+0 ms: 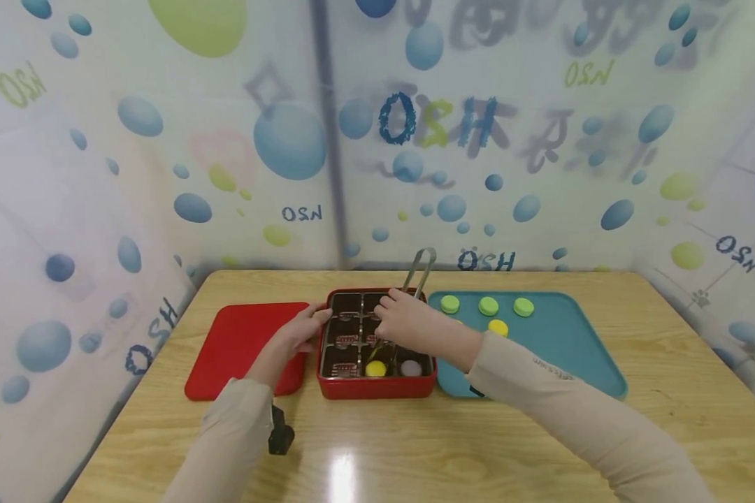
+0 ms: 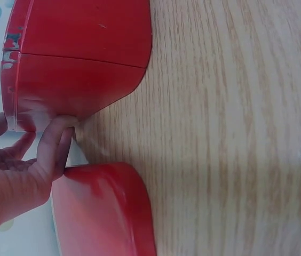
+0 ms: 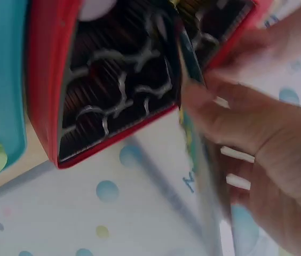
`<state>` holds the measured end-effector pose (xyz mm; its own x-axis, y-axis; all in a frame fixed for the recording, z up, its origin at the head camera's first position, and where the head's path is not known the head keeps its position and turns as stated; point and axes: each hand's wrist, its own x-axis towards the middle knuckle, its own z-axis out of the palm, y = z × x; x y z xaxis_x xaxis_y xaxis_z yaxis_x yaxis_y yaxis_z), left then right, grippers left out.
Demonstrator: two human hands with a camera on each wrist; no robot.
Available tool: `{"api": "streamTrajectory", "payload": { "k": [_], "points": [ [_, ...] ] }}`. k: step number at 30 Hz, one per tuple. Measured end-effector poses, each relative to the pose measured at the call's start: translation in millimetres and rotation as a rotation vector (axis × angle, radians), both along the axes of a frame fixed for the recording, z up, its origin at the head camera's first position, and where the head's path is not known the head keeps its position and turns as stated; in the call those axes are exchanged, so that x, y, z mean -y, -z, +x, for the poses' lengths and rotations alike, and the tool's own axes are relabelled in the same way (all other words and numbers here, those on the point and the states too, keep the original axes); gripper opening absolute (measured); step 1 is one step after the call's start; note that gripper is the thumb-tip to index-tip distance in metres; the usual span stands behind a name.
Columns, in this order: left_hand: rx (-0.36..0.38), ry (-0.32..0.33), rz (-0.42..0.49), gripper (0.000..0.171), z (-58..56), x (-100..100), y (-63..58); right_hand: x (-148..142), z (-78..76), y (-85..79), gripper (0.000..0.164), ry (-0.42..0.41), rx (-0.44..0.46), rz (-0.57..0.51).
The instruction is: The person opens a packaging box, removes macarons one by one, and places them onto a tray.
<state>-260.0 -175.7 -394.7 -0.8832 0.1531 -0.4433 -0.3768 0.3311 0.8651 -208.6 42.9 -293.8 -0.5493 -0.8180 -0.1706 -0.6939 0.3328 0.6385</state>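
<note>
My right hand holds metal tongs over a red box with a dark, divided insert. The tongs point down to a yellow macaron in the front middle compartment; whether their tips grip it, I cannot tell. A pale purple macaron lies in the front right compartment. On the box's left side, my left hand touches the wall and rim, seen also in the left wrist view, where the hand rests against the red wall. In the right wrist view, the right hand is partly blurred.
Right of the box lies a blue tray bearing green macarons and a yellow macaron; my right forearm hides part of it. To the left is a red lid-like piece. A printed curtain hangs behind the wooden table.
</note>
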Motion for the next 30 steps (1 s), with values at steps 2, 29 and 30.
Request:
{"api": "streamTrajectory", "payload": {
  "k": [2,29,30],
  "points": [
    [0.000,-0.001,-0.002,0.056,0.1,-0.9,-0.9,0.5,-0.4,2.4,0.013,0.004,-0.010,0.007],
    [0.011,0.011,-0.016,0.058,0.6,-1.7,-0.8,-58.8,-4.9,-23.4,0.034,-0.053,0.052,-0.183],
    [0.010,0.010,-0.015,0.058,0.9,-1.7,-1.2,-62.0,-5.1,-25.2,0.033,-0.049,0.049,-0.189]
  ]
}}
